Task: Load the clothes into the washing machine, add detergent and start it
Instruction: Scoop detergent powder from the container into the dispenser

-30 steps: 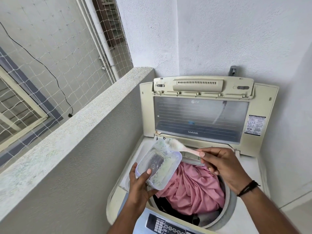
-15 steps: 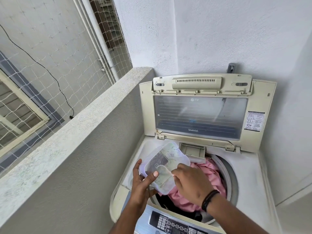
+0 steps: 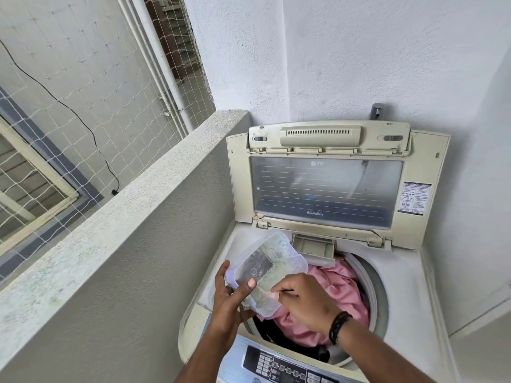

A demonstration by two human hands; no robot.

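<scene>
We see a top-loading washing machine in a corner, its cream lid raised upright against the wall; the lid has a clear ribbed window with a warning label on its right frame. The drum is full of clothes: a crumpled pink cloth lies on top, with something dark beneath it at the near side. The control panel runs along the near edge, dark with rows of small buttons.

Above the left rim of the drum, a clear plastic container is held tilted toward us; its walls are dusted with pale greenish-white powder, and a darker patch shows through its base. The left hand grips it from below, thumb pressed on the upper face and fingers curled round the near edge. The right hand reaches into the container's lower corner with fingers bunched together; they seem to pinch something small and pale pink, though we cannot tell what it is. A dark band circles the right wrist.

A rough parapet runs along the left, with netting beyond.
</scene>
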